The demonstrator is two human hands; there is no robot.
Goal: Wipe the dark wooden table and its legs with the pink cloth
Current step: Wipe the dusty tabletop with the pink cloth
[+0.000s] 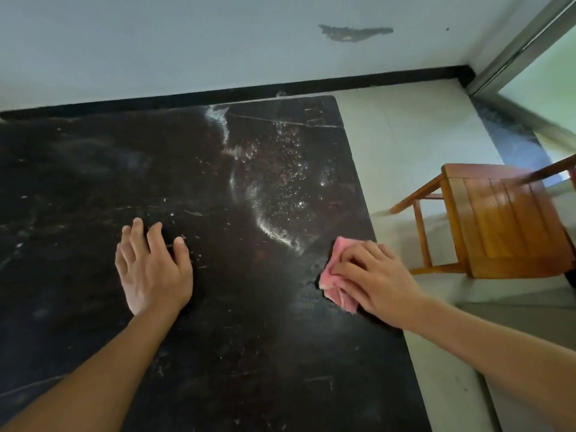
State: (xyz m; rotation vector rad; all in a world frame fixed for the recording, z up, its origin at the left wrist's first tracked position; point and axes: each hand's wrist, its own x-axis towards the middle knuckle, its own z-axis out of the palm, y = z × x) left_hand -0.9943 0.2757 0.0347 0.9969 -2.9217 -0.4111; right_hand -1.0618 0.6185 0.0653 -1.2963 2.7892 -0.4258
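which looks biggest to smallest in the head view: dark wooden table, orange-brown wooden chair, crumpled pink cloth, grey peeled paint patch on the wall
1. dark wooden table
2. orange-brown wooden chair
3. crumpled pink cloth and grey peeled paint patch look about alike; the cloth is partly hidden under the right hand, so unranked

My right hand (374, 275) covered most of the cloth (333, 271); the tabletop (218, 338) ran off the left edge, the chair (505, 219) off the right.
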